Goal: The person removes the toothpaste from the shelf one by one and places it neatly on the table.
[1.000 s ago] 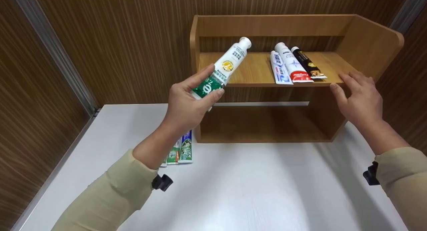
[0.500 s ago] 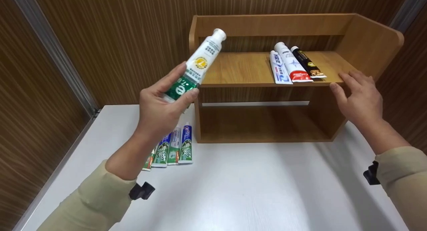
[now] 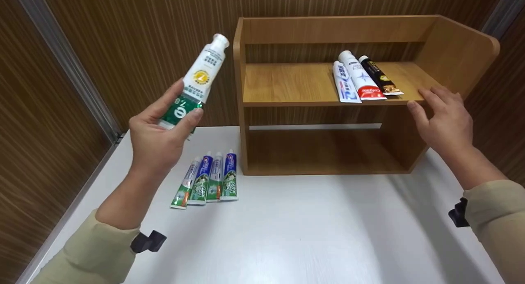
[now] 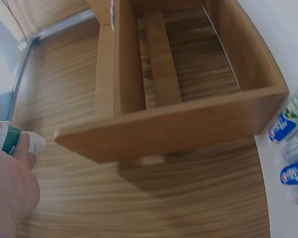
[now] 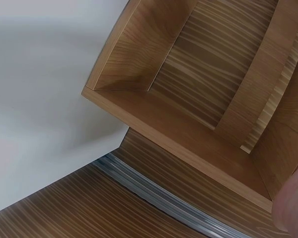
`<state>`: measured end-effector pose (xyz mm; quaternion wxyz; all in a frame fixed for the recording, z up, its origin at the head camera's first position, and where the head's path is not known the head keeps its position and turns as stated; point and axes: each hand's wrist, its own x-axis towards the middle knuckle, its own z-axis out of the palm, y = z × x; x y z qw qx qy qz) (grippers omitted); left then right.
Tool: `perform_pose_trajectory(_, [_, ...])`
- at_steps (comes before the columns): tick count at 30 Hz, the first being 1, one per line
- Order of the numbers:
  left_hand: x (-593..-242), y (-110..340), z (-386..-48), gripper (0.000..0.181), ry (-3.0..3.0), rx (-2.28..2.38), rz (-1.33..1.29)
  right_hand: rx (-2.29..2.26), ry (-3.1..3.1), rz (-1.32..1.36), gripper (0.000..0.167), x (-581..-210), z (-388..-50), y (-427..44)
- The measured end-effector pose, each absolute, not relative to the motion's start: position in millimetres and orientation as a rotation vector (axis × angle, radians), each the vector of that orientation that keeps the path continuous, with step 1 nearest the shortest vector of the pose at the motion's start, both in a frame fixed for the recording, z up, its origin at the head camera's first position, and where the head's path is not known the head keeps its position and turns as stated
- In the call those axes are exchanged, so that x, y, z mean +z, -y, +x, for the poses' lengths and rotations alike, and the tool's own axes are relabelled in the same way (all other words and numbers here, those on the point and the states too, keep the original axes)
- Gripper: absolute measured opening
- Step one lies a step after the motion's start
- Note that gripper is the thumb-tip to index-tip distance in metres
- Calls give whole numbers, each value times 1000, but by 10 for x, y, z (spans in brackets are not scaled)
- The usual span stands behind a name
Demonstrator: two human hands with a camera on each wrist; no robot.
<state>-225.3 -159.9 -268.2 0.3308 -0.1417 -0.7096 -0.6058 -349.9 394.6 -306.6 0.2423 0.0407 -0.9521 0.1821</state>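
Note:
My left hand (image 3: 158, 132) grips a white and green toothpaste tube (image 3: 199, 76) by its green crimped end, cap pointing up and to the right. The tube is in the air, left of the wooden shelf (image 3: 287, 83). On the shelf's front edge at the right rests my right hand (image 3: 447, 115), holding nothing. Beside it on the upper board lie a black tube (image 3: 376, 75), a red and white Colgate tube (image 3: 363, 76) and a white and blue tube (image 3: 345, 82). In the left wrist view the held tube (image 4: 12, 140) shows only in part.
Several green toothpaste tubes (image 3: 205, 179) lie side by side on the white table (image 3: 295, 234), just left of the shelf's foot. Wood-grain panels (image 3: 172, 37) stand behind and at both sides.
My left hand has carried the white and green toothpaste tube leftward, from in front of the shelf to beside it. The tubes on the table came into view. My right hand stays put.

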Motion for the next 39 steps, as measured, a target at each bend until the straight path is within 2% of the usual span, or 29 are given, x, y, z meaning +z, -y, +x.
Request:
perform_pose_trajectory(17, [-2973, 2030, -2314, 58, 1923, -1634, -143, 488, 2608, 104, 67, -3051, -3499, -3946])
perform_pose_trajectory(26, [-3248, 2288, -2348, 61, 2023, -1630, 19, 481, 2517, 159, 61, -3077, -3509, -3938])
perform_pose_trajectory(39, [-3645, 2523, -2367, 66, 2163, -1589, 232, 495, 2559, 143, 65, -3070, -3503, -3936])
